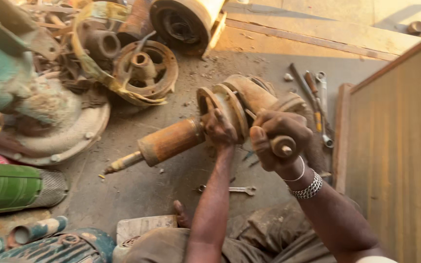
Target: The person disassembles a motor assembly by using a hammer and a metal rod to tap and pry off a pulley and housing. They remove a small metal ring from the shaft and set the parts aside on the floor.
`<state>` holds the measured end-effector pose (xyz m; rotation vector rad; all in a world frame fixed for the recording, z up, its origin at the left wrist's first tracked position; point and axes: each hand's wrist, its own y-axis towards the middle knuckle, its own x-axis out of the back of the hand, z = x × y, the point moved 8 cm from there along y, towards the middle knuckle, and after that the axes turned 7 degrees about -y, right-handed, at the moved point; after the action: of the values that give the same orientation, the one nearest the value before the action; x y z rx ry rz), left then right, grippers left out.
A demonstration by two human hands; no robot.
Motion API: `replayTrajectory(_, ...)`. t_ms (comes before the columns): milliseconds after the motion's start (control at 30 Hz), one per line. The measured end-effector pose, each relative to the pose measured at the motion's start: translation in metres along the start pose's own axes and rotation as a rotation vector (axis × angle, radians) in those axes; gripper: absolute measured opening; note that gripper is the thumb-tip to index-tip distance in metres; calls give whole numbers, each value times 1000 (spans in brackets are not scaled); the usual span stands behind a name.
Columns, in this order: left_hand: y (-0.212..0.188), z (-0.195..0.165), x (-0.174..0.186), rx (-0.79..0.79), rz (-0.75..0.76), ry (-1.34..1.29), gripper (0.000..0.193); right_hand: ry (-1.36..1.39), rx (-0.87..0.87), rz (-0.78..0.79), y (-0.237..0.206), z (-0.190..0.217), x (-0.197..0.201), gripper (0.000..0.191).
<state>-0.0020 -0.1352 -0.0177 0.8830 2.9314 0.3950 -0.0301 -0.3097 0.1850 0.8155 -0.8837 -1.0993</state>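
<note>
Head view: your left hand (220,129) presses curled fingers on the rusty cylindrical pump assembly (210,124); at three o'clock, your right hand (276,141) fingers wrap a round-ended rusty metal handle (283,145).

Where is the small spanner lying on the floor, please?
The small spanner lies on the floor low in the head view, below the rusty pump assembly, beside the left forearm.

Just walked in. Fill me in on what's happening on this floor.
A person sits on a dusty floor working on a rusty pump that lies on its side. The left hand steadies it at the flange, and the right hand is closed around a round-ended tool beside it. A spanner lies on the floor near the person's legs, more tools lie behind the pump, and old motor parts are piled at the left.
</note>
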Motion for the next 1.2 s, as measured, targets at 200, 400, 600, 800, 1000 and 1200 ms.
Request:
replayTrajectory(200, -2, 19, -9, 75, 25, 73, 76, 396, -153, -116, 96, 24, 54, 14)
replayTrajectory(400, -9, -24, 22, 88, -67, 132, 69, -80, 169, 403, 43, 107, -107, 15)
replayTrajectory(600, -4, -39, 13, 101, -21, 108, 68, 180, 98, 374, 17, 45, -14, 26)
replayTrajectory(800, 2, -35, 15, 99, -29, 93, 68, 61, 7, 74, 68, 68, -41, 15)
replayTrajectory(1000, -6, -43, 27, 82, -30, 99, 68, -222, 370, 469, -33, 91, -129, 8)
replayTrajectory(1200, 2, -28, 13, 103, -11, 70, 68, 171, -133, -54, 86, 9, 23, 14)
